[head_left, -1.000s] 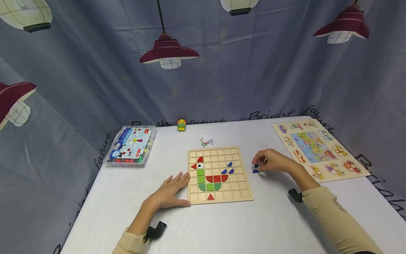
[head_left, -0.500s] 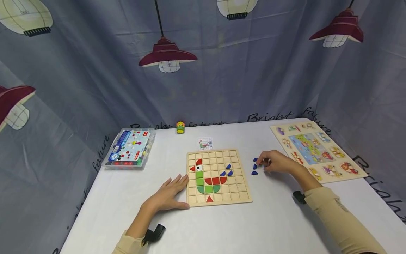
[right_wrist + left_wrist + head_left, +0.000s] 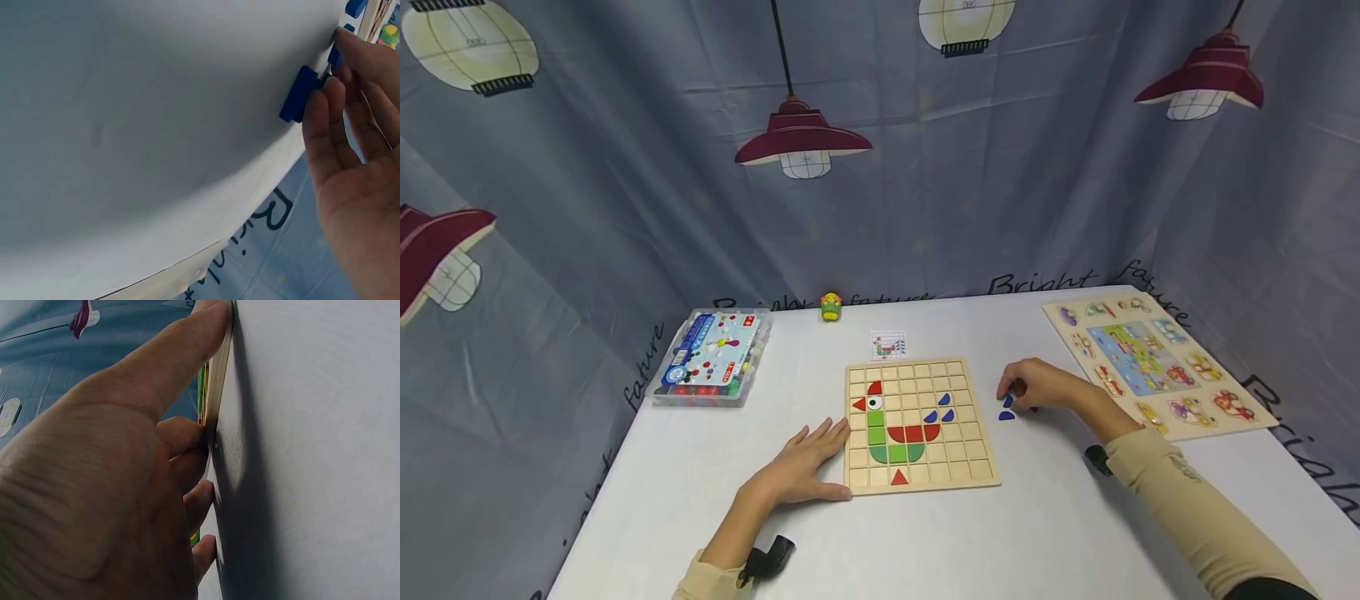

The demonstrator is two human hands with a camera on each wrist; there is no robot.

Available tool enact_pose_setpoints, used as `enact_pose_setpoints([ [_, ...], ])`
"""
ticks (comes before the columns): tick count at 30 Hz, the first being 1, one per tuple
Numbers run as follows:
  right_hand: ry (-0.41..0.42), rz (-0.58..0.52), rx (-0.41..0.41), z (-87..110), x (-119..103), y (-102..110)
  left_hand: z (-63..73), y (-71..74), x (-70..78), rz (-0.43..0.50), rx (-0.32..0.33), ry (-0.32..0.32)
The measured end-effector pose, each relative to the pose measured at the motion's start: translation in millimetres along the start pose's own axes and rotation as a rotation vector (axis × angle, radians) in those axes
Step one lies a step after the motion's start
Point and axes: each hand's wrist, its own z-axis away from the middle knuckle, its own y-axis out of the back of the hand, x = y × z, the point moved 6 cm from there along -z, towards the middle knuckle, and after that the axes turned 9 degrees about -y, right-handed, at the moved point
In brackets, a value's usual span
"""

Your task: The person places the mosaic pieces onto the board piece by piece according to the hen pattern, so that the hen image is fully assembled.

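Observation:
My left hand [image 3: 808,471] lies flat with fingers spread at the left edge of a wooden grid board [image 3: 966,454]. In the left wrist view its thumb [image 3: 200,331] meets the board's edge. Red, green and blue shapes and an eye tile [image 3: 875,402] form a bird on the board. To its right, my right hand [image 3: 1041,385] curls thumb and fingers at a short row of blue half-round pieces [image 3: 1006,416]. Its fingertips pinch a blue half-round piece [image 3: 297,94], seen in the right wrist view; another blue piece [image 3: 336,55] is by the thumb.
A small picture card [image 3: 888,344] lies just behind the grid board. Back left stands a clear plastic box [image 3: 711,358] with a printed lid. A small green-yellow toy figure [image 3: 831,306] is at the rear edge. On the right lies a wooden picture puzzle [image 3: 1138,358].
My right hand drew slightly right off the blue pieces, showing three in a row, then came back left over the farther ones. My left hand stays at the board's edge.

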Motion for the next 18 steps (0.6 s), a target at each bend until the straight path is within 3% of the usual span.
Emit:
enact_pose_setpoints([
  [18,-0.067,-0.027,-0.018,2.6,6.7,-0.9,0.6,0.0,0.6,0.000,-0.002,0.005],
])
